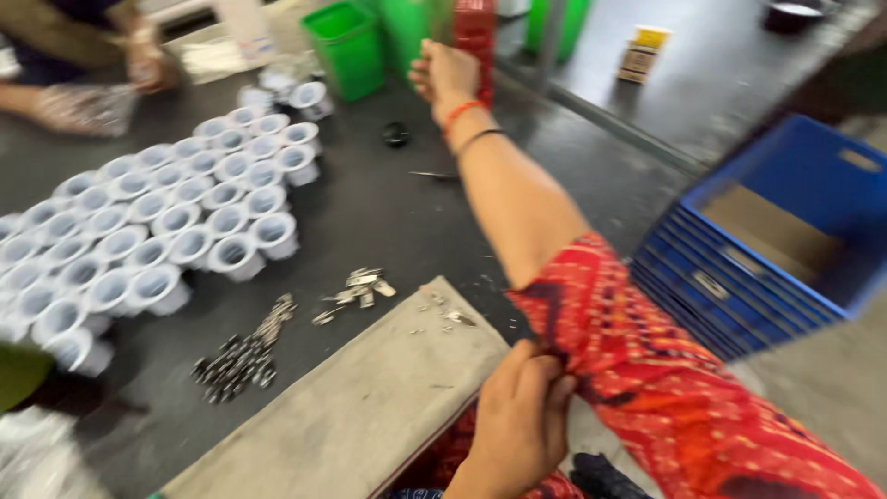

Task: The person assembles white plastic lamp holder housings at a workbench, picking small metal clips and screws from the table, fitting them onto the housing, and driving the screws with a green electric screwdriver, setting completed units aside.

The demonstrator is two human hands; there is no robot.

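My right hand [446, 79] reaches far across the dark table [370, 212], with its arm stretched out and red and black bands on the wrist. It sits against a tall red package [476, 32] beside the green bins [349, 46]; its fingers are hidden, so I cannot tell the grip. My left hand [519, 418] is low in the view. It pinches the red patterned sleeve [647, 370] of my right arm near the elbow.
Several white round cups [176, 222] stand packed together on the left. Small metal clips [356, 288] and dark springs [238, 356] lie by a grey mat [370, 397]. A blue crate [776, 231] stands at right. Another person's hands [111, 83] work at top left.
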